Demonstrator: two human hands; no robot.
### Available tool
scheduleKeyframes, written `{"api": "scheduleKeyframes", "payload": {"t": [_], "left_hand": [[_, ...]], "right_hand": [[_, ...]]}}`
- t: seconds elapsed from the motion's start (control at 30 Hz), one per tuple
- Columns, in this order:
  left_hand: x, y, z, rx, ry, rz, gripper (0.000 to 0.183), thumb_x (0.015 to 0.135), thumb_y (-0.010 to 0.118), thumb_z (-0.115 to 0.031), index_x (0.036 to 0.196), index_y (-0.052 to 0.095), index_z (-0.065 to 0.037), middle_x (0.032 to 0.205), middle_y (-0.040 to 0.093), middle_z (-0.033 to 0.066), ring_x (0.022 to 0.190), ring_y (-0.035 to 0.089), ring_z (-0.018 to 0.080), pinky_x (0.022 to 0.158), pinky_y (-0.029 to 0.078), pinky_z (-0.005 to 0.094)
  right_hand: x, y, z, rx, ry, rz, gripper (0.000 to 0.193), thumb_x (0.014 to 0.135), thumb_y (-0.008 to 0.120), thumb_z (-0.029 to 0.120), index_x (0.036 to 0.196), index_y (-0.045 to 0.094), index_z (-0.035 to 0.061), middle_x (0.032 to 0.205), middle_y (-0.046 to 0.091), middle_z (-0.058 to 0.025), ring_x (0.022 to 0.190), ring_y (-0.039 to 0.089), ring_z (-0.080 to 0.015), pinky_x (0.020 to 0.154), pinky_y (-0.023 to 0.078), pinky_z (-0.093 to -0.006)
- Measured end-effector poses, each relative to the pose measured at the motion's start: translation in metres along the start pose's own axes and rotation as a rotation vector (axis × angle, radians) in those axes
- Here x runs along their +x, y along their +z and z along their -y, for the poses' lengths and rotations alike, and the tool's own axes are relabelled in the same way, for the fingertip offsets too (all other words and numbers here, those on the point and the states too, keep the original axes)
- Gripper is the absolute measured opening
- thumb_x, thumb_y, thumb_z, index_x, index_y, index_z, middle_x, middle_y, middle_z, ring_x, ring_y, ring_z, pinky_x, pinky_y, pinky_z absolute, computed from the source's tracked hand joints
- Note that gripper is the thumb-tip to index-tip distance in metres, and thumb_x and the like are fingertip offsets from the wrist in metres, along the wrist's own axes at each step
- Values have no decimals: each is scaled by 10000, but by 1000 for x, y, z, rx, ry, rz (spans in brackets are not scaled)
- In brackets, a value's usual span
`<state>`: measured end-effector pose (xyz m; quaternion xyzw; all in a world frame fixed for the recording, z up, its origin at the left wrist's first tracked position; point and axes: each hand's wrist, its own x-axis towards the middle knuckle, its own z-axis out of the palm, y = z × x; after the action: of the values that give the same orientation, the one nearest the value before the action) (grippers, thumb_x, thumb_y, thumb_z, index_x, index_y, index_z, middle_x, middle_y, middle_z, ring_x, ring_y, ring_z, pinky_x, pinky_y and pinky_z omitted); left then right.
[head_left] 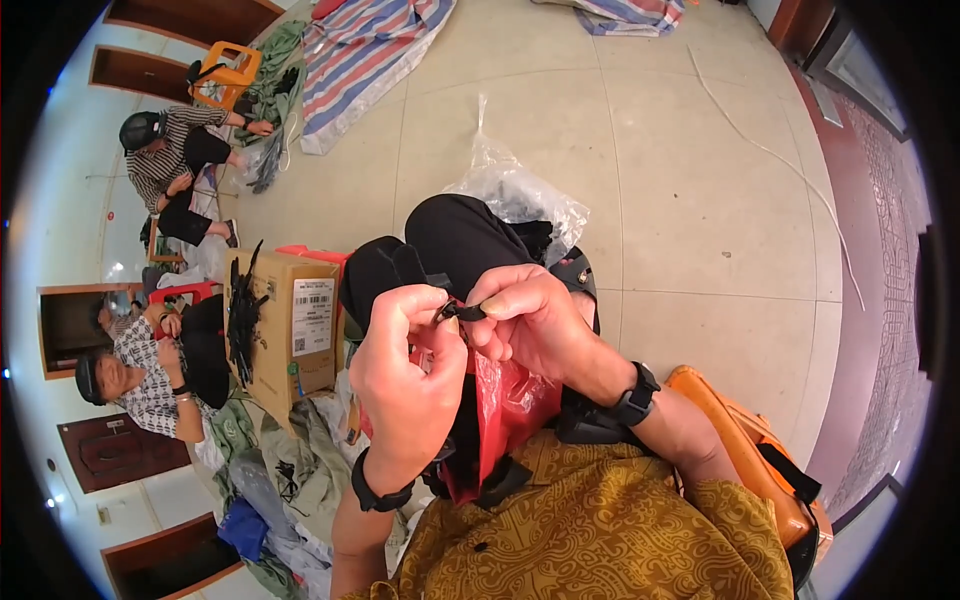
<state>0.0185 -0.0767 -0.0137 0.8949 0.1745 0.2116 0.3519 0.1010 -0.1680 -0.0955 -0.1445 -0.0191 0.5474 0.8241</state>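
In front of my lap, my left hand (412, 355) and my right hand (530, 315) meet over a small black strap-like piece (464, 312). The thumb and fingers of my left hand pinch one end, where a thin loop shows. My right thumb and forefinger press on the other end. The exact kind of the piece is too small to make out. Below the hands, a red plastic bag (505, 400) lies across my lap, with dark things beside it partly hidden by my left wrist. A wider black strap (408, 266) lies on my knee, just beyond my left hand.
A cardboard box (285, 370) at the left bears a heap of black straps (243, 315). Beyond my knees lies a clear plastic bag (515, 195) with dark contents. An orange chair (745, 455) stands at right. Two people sit at far left, near crumpled sacks (305, 450) and a striped sheet (365, 65).
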Motion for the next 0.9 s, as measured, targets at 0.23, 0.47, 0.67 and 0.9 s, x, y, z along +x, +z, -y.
{"api": "scheduleKeyframes", "payload": {"t": [0.23, 0.47, 0.67, 0.9], "left_hand": [[1, -1, 1, 24, 42, 5, 254, 681, 582, 84, 898, 521, -34, 688, 573, 63, 560, 558, 117, 492, 434, 227], [1, -3, 0, 18, 27, 61, 218, 738, 531, 82, 930, 491, -15, 702, 533, 14, 604, 487, 45, 512, 390, 179], [2, -5, 2, 33, 59, 87, 228, 732, 537, 79, 936, 495, -15, 697, 535, 17, 601, 490, 46, 506, 388, 179], [2, -7, 2, 53, 110, 87, 246, 690, 572, 81, 916, 526, -4, 739, 568, 97, 606, 570, 168, 494, 447, 255]], "right_hand": [[0, 2, 2, -37, -4, -22, 109, 711, 551, 57, 741, 584, -43, 611, 592, -104, 453, 544, -152, 412, 410, -209], [-3, 9, 8, -225, -52, -106, 92, 683, 539, 28, 712, 593, -42, 615, 596, -135, 453, 552, -168, 404, 424, -231], [-4, 8, 9, -249, -84, -97, 85, 674, 536, 0, 715, 594, -46, 612, 599, -143, 458, 558, -168, 403, 424, -230], [-6, 9, 11, -267, -93, -101, 84, 665, 539, -1, 709, 595, -45, 610, 599, -145, 453, 561, -171, 403, 430, -230]]}}
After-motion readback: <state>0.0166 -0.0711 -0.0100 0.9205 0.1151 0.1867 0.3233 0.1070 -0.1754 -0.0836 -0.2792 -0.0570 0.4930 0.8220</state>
